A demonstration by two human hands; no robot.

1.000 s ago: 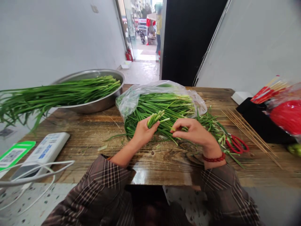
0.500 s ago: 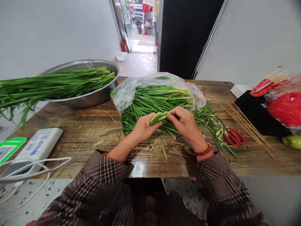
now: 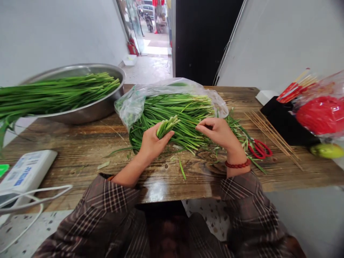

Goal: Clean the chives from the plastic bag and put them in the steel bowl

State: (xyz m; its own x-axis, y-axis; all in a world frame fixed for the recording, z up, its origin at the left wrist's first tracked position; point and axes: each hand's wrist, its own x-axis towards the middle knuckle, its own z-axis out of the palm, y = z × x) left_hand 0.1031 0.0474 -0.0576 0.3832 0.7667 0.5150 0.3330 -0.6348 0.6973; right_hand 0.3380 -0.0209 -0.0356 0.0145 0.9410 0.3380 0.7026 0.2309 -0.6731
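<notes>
Several stalks (image 3: 167, 126) jut from left fingers (image 3: 168, 136) wrapped round them, right fingers (image 3: 206, 131) pressed together nearby.

Left hand (image 3: 152, 143) grips a small bunch of garlic chives (image 3: 167, 127), pale ends protruding. Right hand (image 3: 219, 132), apart from the bunch, has thumb and forefinger pinched together. Beyond, a chive pile (image 3: 177, 108) lies partly inside a clear plastic bag (image 3: 131, 106) on the wooden table (image 3: 107, 190). Steel basin (image 3: 91, 115), left, holds further chives (image 3: 67, 91); red-handled scissors (image 3: 260, 147) lie right, near thin sticks (image 3: 274, 135).

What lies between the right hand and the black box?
Between the right hand and black box, the head view shows green trimmings, red-handled scissors and thin sticks.
</notes>
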